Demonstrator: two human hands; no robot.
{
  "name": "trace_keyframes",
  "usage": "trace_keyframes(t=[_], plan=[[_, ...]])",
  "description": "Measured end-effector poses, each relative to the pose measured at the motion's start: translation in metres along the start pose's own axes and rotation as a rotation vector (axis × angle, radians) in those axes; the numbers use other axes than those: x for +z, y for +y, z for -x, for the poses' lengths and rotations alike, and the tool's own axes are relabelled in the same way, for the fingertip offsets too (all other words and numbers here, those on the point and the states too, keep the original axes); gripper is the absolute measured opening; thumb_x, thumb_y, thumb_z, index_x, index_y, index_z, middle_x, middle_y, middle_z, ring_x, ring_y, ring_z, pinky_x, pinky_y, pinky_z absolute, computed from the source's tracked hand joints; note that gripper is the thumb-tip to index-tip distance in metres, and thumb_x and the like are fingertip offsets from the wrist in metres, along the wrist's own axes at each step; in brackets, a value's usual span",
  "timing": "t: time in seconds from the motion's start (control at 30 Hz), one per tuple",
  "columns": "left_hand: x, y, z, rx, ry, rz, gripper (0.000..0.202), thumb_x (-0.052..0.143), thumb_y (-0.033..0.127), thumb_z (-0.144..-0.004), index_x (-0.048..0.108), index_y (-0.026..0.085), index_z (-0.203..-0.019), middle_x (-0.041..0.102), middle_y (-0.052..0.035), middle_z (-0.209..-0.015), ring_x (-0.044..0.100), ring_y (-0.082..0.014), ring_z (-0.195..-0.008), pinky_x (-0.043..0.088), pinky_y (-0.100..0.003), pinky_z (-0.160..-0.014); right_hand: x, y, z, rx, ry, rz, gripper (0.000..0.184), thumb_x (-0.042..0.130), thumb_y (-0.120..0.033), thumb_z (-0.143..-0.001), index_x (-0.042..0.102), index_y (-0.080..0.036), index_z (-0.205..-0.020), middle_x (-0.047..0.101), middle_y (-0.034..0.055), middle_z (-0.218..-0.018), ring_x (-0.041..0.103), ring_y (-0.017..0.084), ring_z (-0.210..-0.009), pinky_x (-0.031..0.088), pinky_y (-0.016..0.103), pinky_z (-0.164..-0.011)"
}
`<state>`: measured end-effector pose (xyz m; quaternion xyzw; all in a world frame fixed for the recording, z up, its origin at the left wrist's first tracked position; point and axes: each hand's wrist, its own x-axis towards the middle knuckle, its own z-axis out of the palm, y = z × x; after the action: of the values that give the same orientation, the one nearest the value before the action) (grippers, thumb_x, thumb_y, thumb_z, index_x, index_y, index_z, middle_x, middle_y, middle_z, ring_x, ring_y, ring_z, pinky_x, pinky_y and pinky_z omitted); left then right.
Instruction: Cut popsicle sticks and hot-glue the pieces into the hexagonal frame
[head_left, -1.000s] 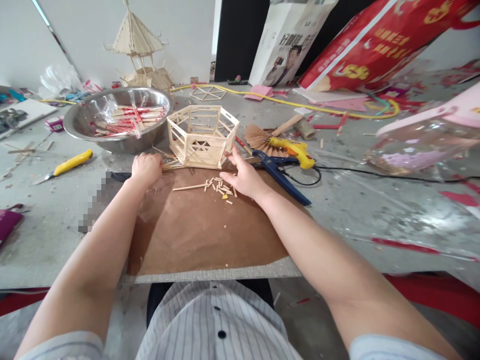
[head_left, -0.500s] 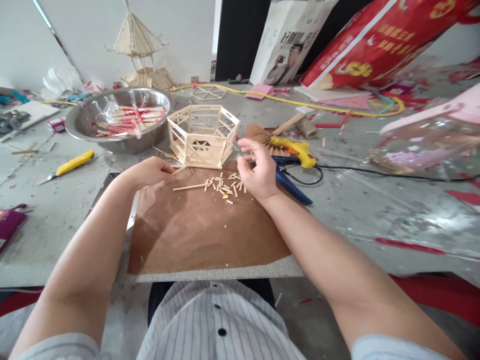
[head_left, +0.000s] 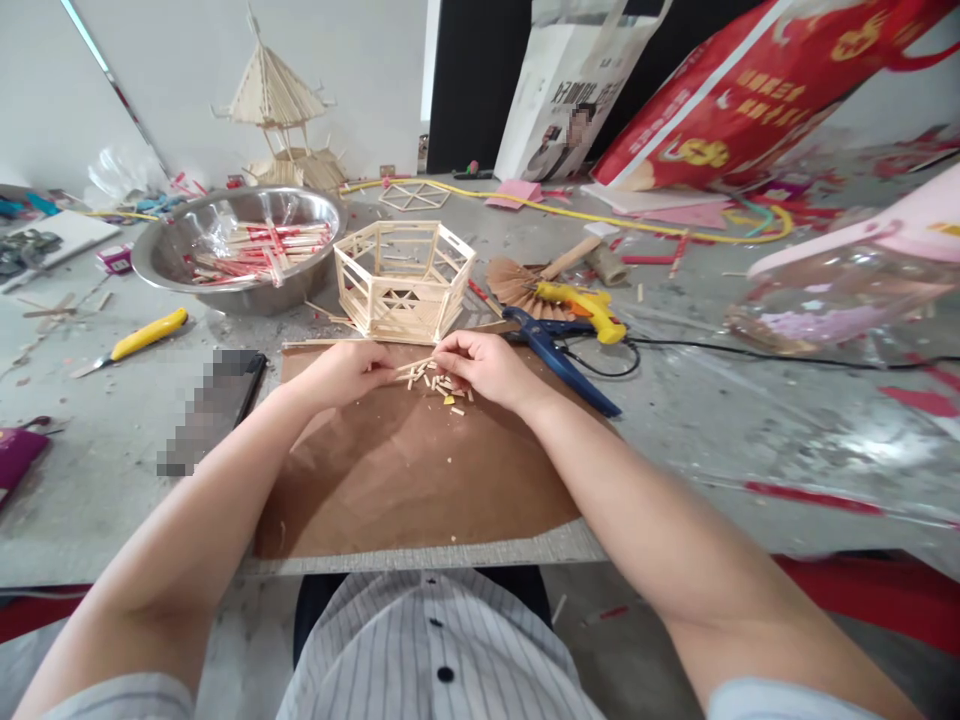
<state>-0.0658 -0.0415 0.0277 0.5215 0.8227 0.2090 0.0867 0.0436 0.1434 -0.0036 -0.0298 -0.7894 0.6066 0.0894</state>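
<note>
My left hand (head_left: 351, 374) pinches a thin wooden stick (head_left: 411, 368) that spans the gap to my right hand (head_left: 484, 368), whose fingers are closed at its other end. Just under it, short cut bits of stick (head_left: 440, 383) lie in a loose pile on a brown sheet (head_left: 420, 480), with a small yellow piece among them. Behind my hands stands a six-sided open frame (head_left: 365, 292) built of sticks. Another long stick (head_left: 307, 343) lies along the sheet's far edge. My fingers partly hide the held stick's ends.
A steel bowl (head_left: 161, 268) of red-and-pale sticks is at the back left, before a stick pagoda (head_left: 262, 85). A yellow-handled knife (head_left: 146, 335) lies left. Blue-handled cutters (head_left: 562, 365) and a yellow glue gun (head_left: 592, 305) with a black cord lie right.
My hands have come together over the pile, the left moving right, the right moving left and down. The right fingers have closed, and a stick now spans between both hands.
</note>
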Motion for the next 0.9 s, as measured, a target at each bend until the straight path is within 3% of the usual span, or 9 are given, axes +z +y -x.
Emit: trace_keyframes(t=[0.27, 0.47, 0.7, 0.9], plan=[[-0.002, -0.021, -0.003, -0.177, 0.172, 0.05, 0.017, 0.053, 0.029, -0.072, 0.063, 0.017, -0.069, 0.06, 0.0016, -0.063, 0.05, -0.0101, -0.058, 0.036, -0.021, -0.057, 0.001, 0.011, -0.007, 0.158, 0.163, -0.073, 0.014, 0.064, -0.027, -0.069, 0.055, -0.017, -0.074, 0.06, -0.0013, -0.061, 0.048, 0.006, -0.04, 0.034, 0.016, -0.032], [0.011, -0.032, -0.007, -0.304, 0.326, 0.255, 0.02, 0.055, 0.036, -0.07, 0.06, 0.017, -0.072, 0.057, 0.0019, -0.059, 0.048, -0.0086, -0.05, 0.036, -0.02, -0.05, 0.007, 0.023, -0.011, 0.12, 0.23, 0.02, 0.018, 0.065, -0.032, -0.068, 0.057, -0.016, -0.073, 0.06, -0.0002, -0.059, 0.05, 0.007, -0.039, 0.035, 0.017, -0.032], [0.019, -0.041, -0.016, -0.324, 0.426, 0.284, 0.021, 0.055, 0.038, -0.071, 0.055, 0.017, -0.067, 0.053, 0.003, -0.054, 0.048, -0.0085, -0.048, 0.036, -0.02, -0.047, 0.009, 0.027, -0.019, 0.094, 0.301, 0.095, 0.016, 0.062, -0.032, -0.07, 0.058, -0.016, -0.072, 0.062, 0.0013, -0.058, 0.051, 0.008, -0.038, 0.038, 0.019, -0.035], [0.021, -0.043, -0.017, -0.278, 0.412, 0.412, 0.019, 0.057, 0.036, -0.07, 0.05, 0.018, -0.07, 0.049, 0.005, -0.055, 0.045, -0.0065, -0.043, 0.036, -0.019, -0.043, 0.012, 0.022, -0.017, 0.065, 0.344, 0.126, 0.013, 0.06, -0.03, -0.07, 0.058, -0.017, -0.072, 0.062, 0.0009, -0.058, 0.052, 0.009, -0.039, 0.04, 0.021, -0.038]])
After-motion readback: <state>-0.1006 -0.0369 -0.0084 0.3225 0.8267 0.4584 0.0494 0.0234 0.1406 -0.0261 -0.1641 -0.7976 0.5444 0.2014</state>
